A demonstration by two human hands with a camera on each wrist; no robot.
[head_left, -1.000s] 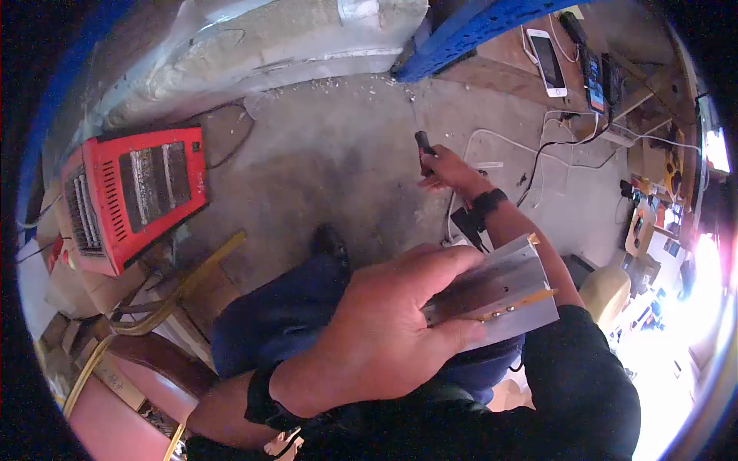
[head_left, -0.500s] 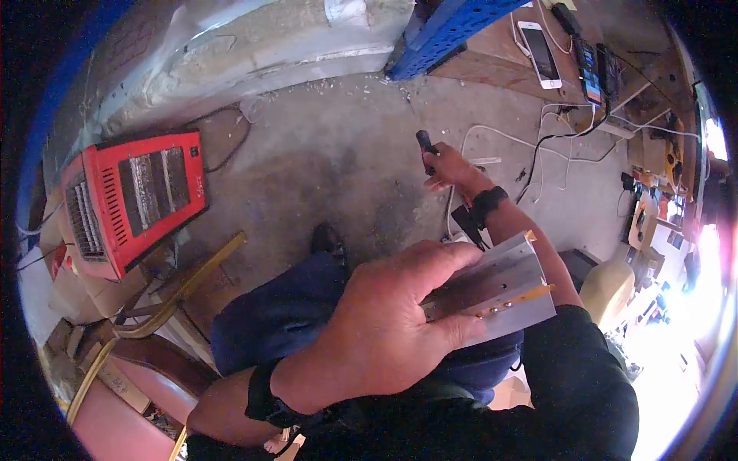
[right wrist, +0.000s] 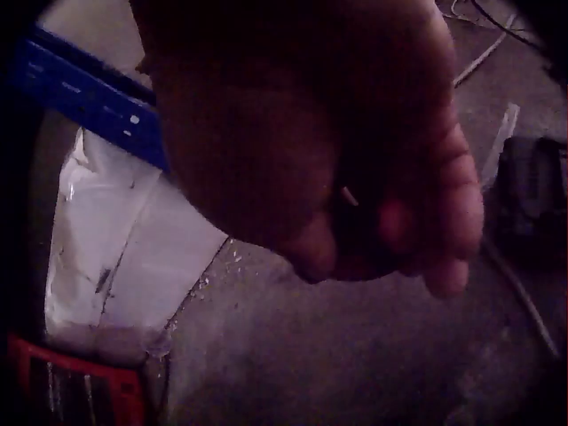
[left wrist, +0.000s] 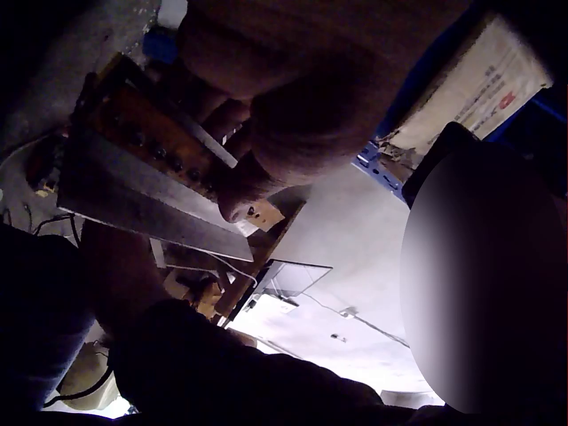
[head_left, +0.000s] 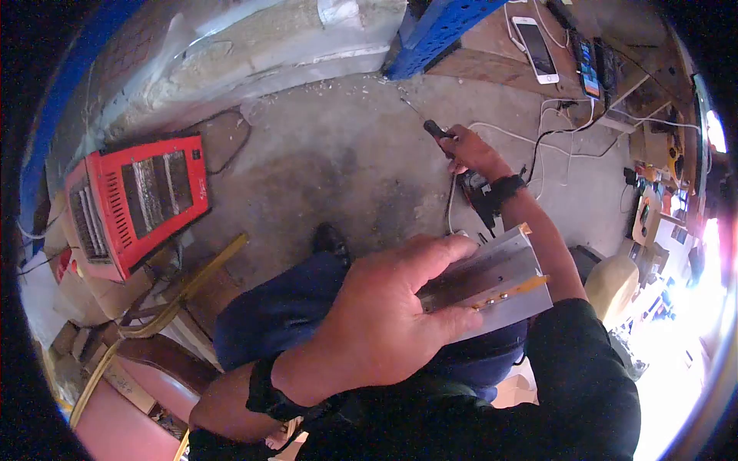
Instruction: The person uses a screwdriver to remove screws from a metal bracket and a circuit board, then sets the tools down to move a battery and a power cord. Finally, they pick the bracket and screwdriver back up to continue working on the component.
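Observation:
My left hand (head_left: 384,307) grips a short silver metal channel (head_left: 500,269) between thumb and fingers, close to the camera. Small metal studs and an amber strip (head_left: 530,290) show along the channel's side. In the left wrist view a pale flat face and a rusty-orange strip (left wrist: 151,133) show on the channel (left wrist: 151,204). Farther out, my right hand (head_left: 478,154) curls round a black tool (head_left: 437,129) with a thin shaft angled up and left over the floor. The right wrist view shows the curled right hand (right wrist: 355,160), which mostly hides the tool.
A red electric heater (head_left: 146,200) stands at left, above a chair's yellow frame (head_left: 184,288). A blue upright (head_left: 438,38) rises at the back. Phones, one white (head_left: 536,50), lie on a wooden surface at upper right. White cables (head_left: 538,131) cross the floor.
My right hand and the black tool have shifted right and slightly up, and more of a dark object near the wrist shows. The left hand keeps its grip on the channel.

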